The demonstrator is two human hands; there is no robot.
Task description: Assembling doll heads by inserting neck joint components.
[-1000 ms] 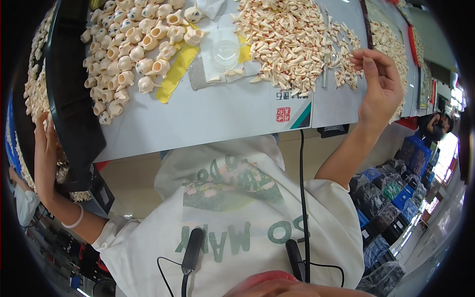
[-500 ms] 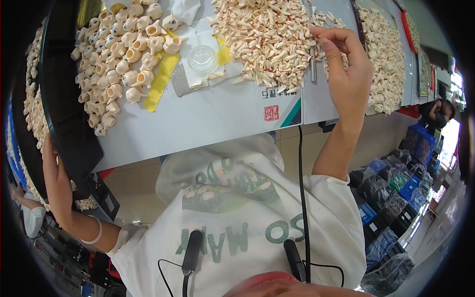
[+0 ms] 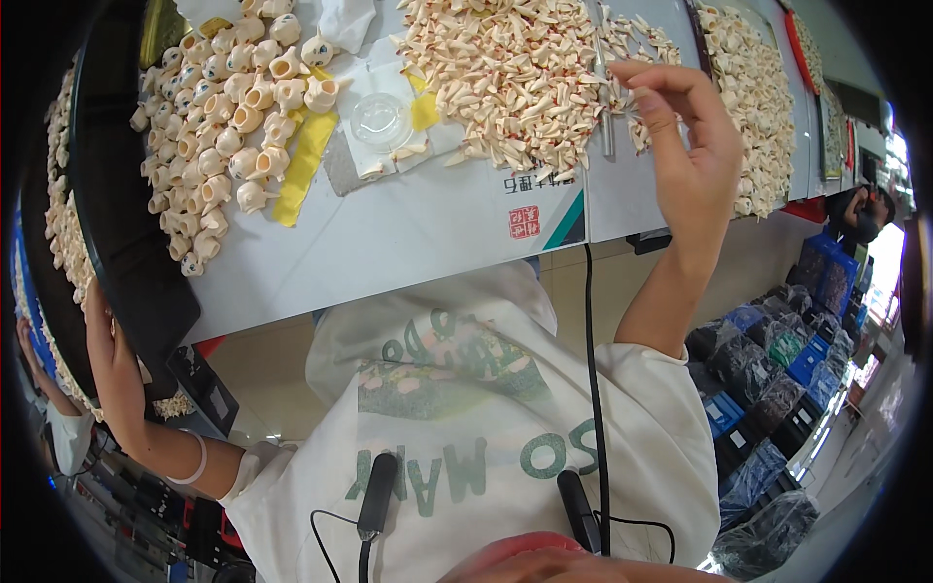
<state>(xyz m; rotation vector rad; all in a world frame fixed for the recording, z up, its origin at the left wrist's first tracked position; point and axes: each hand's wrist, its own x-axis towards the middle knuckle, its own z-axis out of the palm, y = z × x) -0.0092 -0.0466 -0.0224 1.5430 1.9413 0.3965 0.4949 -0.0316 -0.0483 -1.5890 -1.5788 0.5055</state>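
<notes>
My right hand point(image 3: 695, 136) is over the right side of a big heap of small cream pointed pieces point(image 3: 505, 83) with reddish ends. Its thumb and forefinger are pinched together; anything between them is too small to make out. Below the fingertips a thin metal rod point(image 3: 607, 134) lies among the pieces. My left hand point(image 3: 98, 306) reaches past a black panel at the far left, beside a row of cream parts point(image 3: 66, 228). That panel and the angle hide its fingers. Many hollow cream figurine heads point(image 3: 228, 117), some with painted eyes, cover the table's left part.
A clear round dish point(image 3: 381, 120) sits on white paper between the heaps, beside yellow tape point(image 3: 309, 165). More cream parts fill a tray point(image 3: 748, 117) at the right. The black panel point(image 3: 136, 214) rises along the left edge. A black cable point(image 3: 590, 340) hangs before me. Wrapped crates point(image 3: 777, 360) stand at right.
The view has shifted a little, and the table's things sit slightly further left. My right hand stays pinched near the rod, slightly further right. Another person's hand at far left has moved up.
</notes>
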